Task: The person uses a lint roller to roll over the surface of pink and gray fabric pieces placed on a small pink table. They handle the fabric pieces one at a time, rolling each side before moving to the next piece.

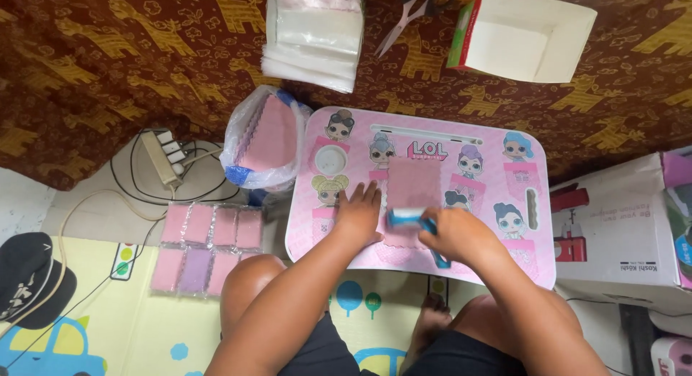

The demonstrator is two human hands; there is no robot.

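A soft pink cloth square with scalloped edges lies flat on a glossy pink cartoon-printed tabletop. The left hand presses beside it, fingers spread. The right hand, its grip closed around a blue tool, rests on the cloth's near edge.

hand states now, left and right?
Left hand: open, flat on the pink cloth.
Right hand: closed around a blue tool on that cloth.

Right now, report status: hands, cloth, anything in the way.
Left hand flat, pinning pink cloth on lap table. Right hand gripping blue tool over cloth's near edge. Nothing in the way.
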